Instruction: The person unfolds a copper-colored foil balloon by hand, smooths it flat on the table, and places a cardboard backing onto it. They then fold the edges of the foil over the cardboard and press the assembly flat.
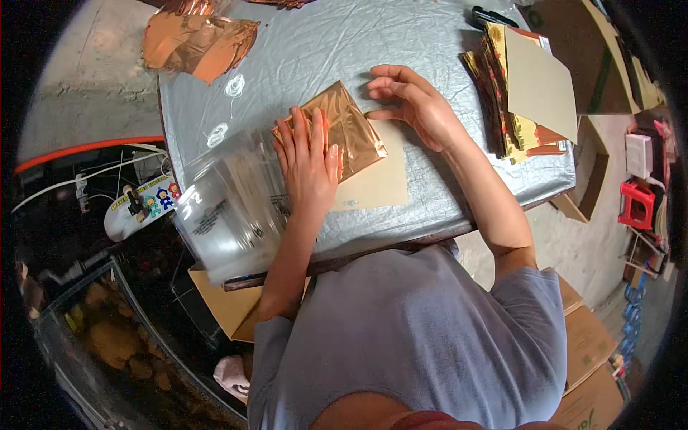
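My left hand (308, 158) lies with its fingers stretched flat on a shiny copper-coloured foil packet (356, 136). Beneath the foil is a flat beige card (387, 183), its lower right part showing. My right hand (419, 104) is just right of the packet's upper corner, fingers apart and slightly curled, with nothing seen in it; whether a fingertip touches the foil I cannot tell. Several clear plastic bags (229, 204) with small dark print lie beside my left wrist, partly over the table's left edge. My left forearm hides some of them.
The table (301, 43) has a wrinkled silver cover. Crumpled copper foil (204, 43) lies at its far left corner. At the right stands a stack of printed cards (494, 107) with a grey board (537, 86) on top, near a black object (494, 16). Cardboard boxes (588, 344) flank me.
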A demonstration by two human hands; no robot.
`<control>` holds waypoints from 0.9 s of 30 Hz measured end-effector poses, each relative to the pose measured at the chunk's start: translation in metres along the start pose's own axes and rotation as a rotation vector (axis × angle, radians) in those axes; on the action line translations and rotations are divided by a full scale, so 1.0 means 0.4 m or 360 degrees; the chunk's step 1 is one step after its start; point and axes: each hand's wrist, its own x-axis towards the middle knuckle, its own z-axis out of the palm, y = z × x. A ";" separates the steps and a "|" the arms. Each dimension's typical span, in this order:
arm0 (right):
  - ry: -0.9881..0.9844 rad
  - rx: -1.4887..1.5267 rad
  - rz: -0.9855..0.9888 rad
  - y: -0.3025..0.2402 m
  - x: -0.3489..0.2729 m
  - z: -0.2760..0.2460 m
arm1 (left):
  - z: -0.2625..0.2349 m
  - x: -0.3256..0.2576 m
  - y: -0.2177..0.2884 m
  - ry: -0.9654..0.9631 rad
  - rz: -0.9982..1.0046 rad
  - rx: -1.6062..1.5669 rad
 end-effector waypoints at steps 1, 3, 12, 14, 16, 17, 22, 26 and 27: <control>-0.0014 0.0001 0.0003 0.001 0.000 0.000 | 0.001 0.001 -0.002 0.0018 0.0013 -0.0006; -0.0029 0.0019 0.0010 0.007 0.003 0.000 | 0.002 0.001 -0.004 0.0032 0.0035 -0.0011; -0.0043 0.0016 0.0052 0.019 0.006 0.005 | -0.002 0.001 0.002 0.0008 0.0016 -0.0005; -0.0046 -0.0009 0.0054 0.022 0.008 0.005 | 0.002 0.000 0.001 0.0012 0.0003 -0.0008; -0.0067 -0.0046 0.0076 0.024 0.006 0.006 | 0.000 0.001 0.004 -0.0003 -0.0001 0.0002; -0.0064 -0.0044 0.0073 0.025 0.005 0.007 | -0.001 0.002 0.005 -0.0019 -0.0008 0.0012; -0.0114 -0.0054 0.0060 0.025 0.000 0.017 | 0.005 0.002 0.000 -0.0010 0.0026 0.0046; -0.0103 -0.0137 0.0015 0.008 -0.009 0.024 | 0.008 0.001 -0.004 0.0003 0.0037 0.0042; -0.0043 -0.0226 -0.0088 0.004 -0.004 0.013 | 0.008 0.002 -0.003 0.0003 0.0038 0.0042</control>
